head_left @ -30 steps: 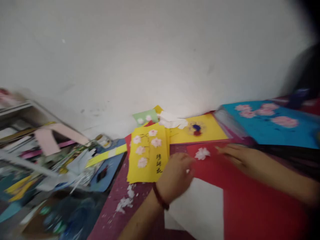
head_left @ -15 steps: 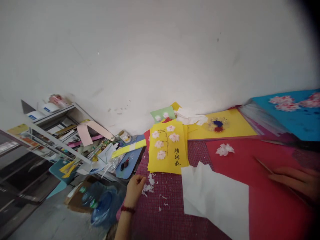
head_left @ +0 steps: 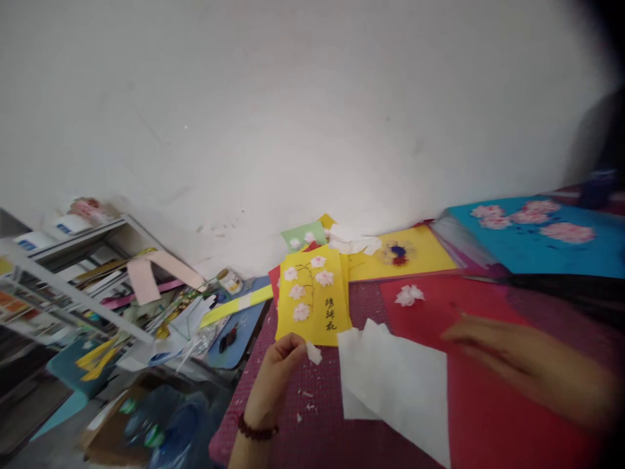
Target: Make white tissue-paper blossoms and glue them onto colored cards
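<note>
My left hand (head_left: 283, 361) pinches a small white paper scrap (head_left: 314, 353) between thumb and fingertips, just in front of a yellow card (head_left: 312, 299) with pink-and-white paper flowers and black characters. Over a red sheet (head_left: 493, 417) is my right hand (head_left: 517, 361), blurred, with its fingers closed around a thin stick (head_left: 459, 311); whether it is a brush I cannot tell. A white paper flower (head_left: 409, 295) lies on the red sheet's upper part. Between my hands rests a large sheet of white paper (head_left: 395, 384), overlapping the red one.
A blue sheet (head_left: 517, 251) with pink flowers lies at the far right. Behind stands a yellow sheet (head_left: 420, 251) with blue and red paint blots. White bits (head_left: 307, 407) are scattered on the checked tablecloth (head_left: 283, 423). Left are a cluttered shelf (head_left: 88, 238) and water bottles (head_left: 180, 423).
The view has swung right, bringing more of the blue sheet in. My left hand has lifted from the scraps with a white paper piece. My right hand reaches further in over the red sheet.
</note>
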### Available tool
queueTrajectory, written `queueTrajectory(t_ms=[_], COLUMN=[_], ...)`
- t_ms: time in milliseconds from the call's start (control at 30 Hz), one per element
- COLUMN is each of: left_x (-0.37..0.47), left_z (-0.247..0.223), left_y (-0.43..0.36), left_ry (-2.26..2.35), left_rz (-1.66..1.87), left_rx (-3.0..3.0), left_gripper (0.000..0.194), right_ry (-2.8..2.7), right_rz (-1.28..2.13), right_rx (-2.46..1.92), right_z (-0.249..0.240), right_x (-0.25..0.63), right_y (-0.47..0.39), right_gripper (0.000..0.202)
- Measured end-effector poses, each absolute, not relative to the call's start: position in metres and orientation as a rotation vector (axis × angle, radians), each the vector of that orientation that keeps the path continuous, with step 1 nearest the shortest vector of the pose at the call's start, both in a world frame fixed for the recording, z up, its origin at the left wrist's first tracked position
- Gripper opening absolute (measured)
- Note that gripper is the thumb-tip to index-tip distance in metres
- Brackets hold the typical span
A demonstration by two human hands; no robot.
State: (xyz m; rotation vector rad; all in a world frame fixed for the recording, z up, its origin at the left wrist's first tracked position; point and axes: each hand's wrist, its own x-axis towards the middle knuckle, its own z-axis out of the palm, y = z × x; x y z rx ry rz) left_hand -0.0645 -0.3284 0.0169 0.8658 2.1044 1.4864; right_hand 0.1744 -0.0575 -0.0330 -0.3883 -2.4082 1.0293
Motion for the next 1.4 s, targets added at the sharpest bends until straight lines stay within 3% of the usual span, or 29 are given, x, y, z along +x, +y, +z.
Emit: queueTrajectory(t_ms=[200, 333, 433, 533, 700, 800, 967, 1067, 1267, 1400], left_x=[-0.005, 0.015, 0.021, 0.025, 0.030, 0.036, 0.047, 0.047, 0.037, 0.037], left_z=[0.011, 0.012, 0.011, 0.006, -0.008, -0.015, -0.020, -0.020, -0.031, -0.037], left_y=[-0.247, -0.211, -0.196, -0.189, -0.188, -0.191, -0.193, -0.192, -0.191, -0.187], left_ry=[1.564, 1.459, 1.485, 1.508, 1.581, 1.741, 2.004, 1.981, 1.523, 1.340], left_rz=[1.500, 1.477, 1.435, 1.436, 1.698, 1.700, 1.457, 1.451, 1.627, 1.628], left_rx=[0.988, 1.038, 1.094, 1.053, 0.872, 0.975, 1.241, 1.187, 0.770, 0.680], left_gripper=[0.019, 0.019, 0.020, 0.021, 0.018, 0.029, 0.020, 0.025, 0.017, 0.028], right_ry=[-2.086, -1.802, -1.710, -1.697, -1.793, -1.930, -2.167, -2.161, -1.945, -2.040], right_rz=[2.043, 2.352, 2.366, 2.320, 2.147, 1.893, 1.379, 1.425, 1.870, 1.734], right_rx=[-0.291, -0.296, -0.388, -0.520, -0.616, -0.647, -0.582, -0.539, -0.629, -0.571], right_z=[-0.008, -0.006, -0.004, -0.009, -0.025, -0.030, -0.032, -0.032, -0.037, -0.039], right_x=[0.155, 0.155, 0.158, 0.155, 0.148, 0.150, 0.153, 0.153, 0.148, 0.150], right_y=[-0.108, -0.105, -0.098, -0.093, -0.090, -0.089, -0.093, -0.095, -0.091, -0.089], right_gripper=[0.018, 0.029, 0.030, 0.018, 0.006, 0.012, 0.019, 0.020, 0.011, 0.011])
